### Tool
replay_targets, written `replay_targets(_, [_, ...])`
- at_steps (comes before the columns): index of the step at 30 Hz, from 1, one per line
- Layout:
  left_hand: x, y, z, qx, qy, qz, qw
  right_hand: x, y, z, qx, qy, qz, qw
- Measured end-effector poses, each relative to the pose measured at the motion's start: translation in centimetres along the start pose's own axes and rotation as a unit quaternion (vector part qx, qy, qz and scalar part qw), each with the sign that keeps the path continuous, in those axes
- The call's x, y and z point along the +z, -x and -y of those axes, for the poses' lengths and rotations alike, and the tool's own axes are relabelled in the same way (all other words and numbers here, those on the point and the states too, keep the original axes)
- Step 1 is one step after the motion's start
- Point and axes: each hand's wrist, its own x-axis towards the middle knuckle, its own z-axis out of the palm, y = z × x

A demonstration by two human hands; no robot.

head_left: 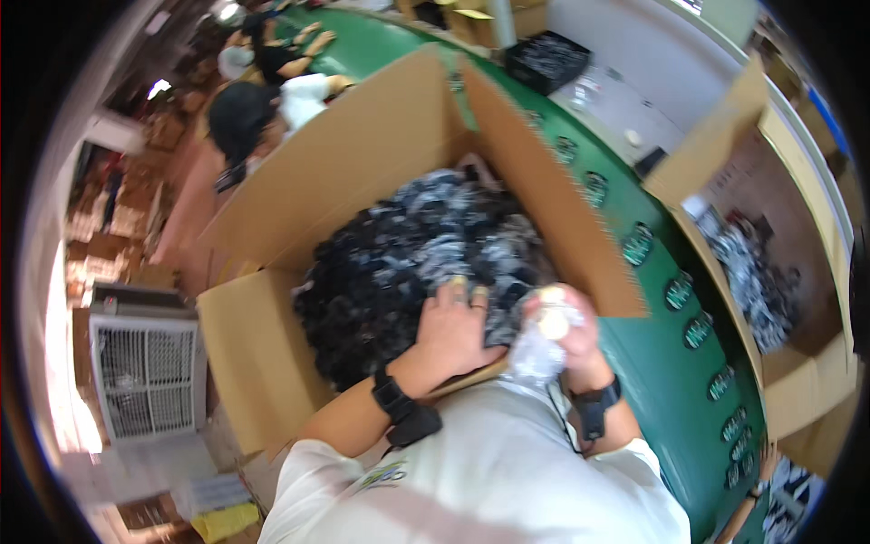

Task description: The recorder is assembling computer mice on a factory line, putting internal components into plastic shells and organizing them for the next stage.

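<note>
In front of me stands a big open cardboard box [362,145], its flaps raised. Heaped inside is a pile of small black parts [362,272], many apparently in clear plastic wrapping; their exact kind is blurred. My left hand [453,331] lies flat on the near side of this heap, fingers stretched out and holding nothing. At the box's near right corner, my right hand [575,331] is closed around a crumpled clear plastic bag [535,355]. Pale, cream-coloured round pieces show at its top by my fingers; I cannot tell what they are.
A green conveyor belt [634,354] runs along the right, carrying several small dark, roundish items [637,243]. Beyond it sits another open carton [807,390]. A black crate [546,62] stands at the back. Co-workers, one in a dark cap [239,120], are at upper left; a white grilled unit [148,376] stands left.
</note>
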Motion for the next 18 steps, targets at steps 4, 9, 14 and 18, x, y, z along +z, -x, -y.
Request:
replay_targets(4, [0.8, -1.7, -0.2, -0.039, 0.042, 0.145, 0.988, 1.1, -1.1, 0.4, 0.080, -0.026, 0.046, 0.995])
replay_targets(9, [1.3, -1.2, 0.4, 0.014, 0.051, 0.119, 0.992, 1.2, -0.9, 0.6, 0.064, 0.000, 0.063, 0.996])
replay_targets(14, [2.3, 0.4, 2.7, -0.013, 0.266, -0.013, 0.964, 0.5, -1.6, -0.2, 0.016, 0.089, 0.069, 0.994])
replay_targets(18, [1.3, 2.8, 5.1, -0.037, 0.346, -0.139, 0.927, 1.4, -1.8, -1.3, 0.014, 0.111, 0.022, 0.993])
